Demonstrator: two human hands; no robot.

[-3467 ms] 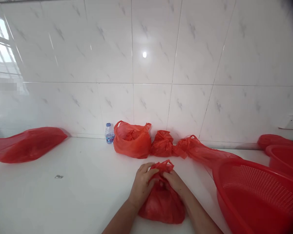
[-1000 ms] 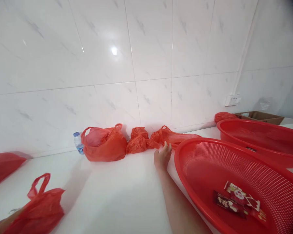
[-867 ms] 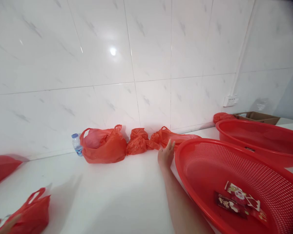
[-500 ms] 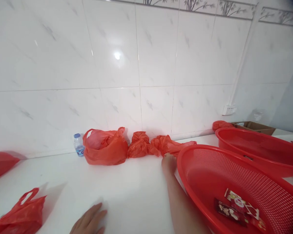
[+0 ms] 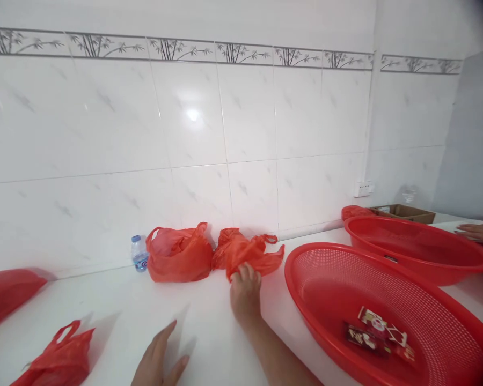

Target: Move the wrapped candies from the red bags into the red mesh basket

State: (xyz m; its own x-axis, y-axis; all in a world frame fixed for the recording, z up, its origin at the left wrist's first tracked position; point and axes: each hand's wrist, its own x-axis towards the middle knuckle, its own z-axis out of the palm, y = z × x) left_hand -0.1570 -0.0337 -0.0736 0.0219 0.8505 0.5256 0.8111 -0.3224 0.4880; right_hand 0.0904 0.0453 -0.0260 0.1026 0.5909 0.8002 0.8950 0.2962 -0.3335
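Note:
My right hand [image 5: 246, 294] has its fingers closed on a crumpled red plastic bag [image 5: 261, 257] near the wall. Another crumpled red bag [image 5: 225, 244] lies right behind it, partly hidden. My left hand [image 5: 158, 356] hovers low over the white table [image 5: 203, 321], fingers apart, with nothing in it. To the left of the gripped bag sits a fuller red bag [image 5: 179, 260] with loop handles. Right of my forearm is a red perforated plastic basket [image 5: 317, 316], in which several small wrapped snack packets [image 5: 372, 329] lie.
A small water bottle [image 5: 139, 254] stands by the fuller bag. More red bags [image 5: 64, 356] lie at the left. Behind the basket are a red basin [image 5: 410, 241] and a cardboard box [image 5: 414, 213]. Another person's hand [image 5: 478, 232] shows at the right edge.
My right hand has pulled the red bag away from the wall, toward me and to the left. My left hand's fingers have spread and lifted. The view has tilted up.

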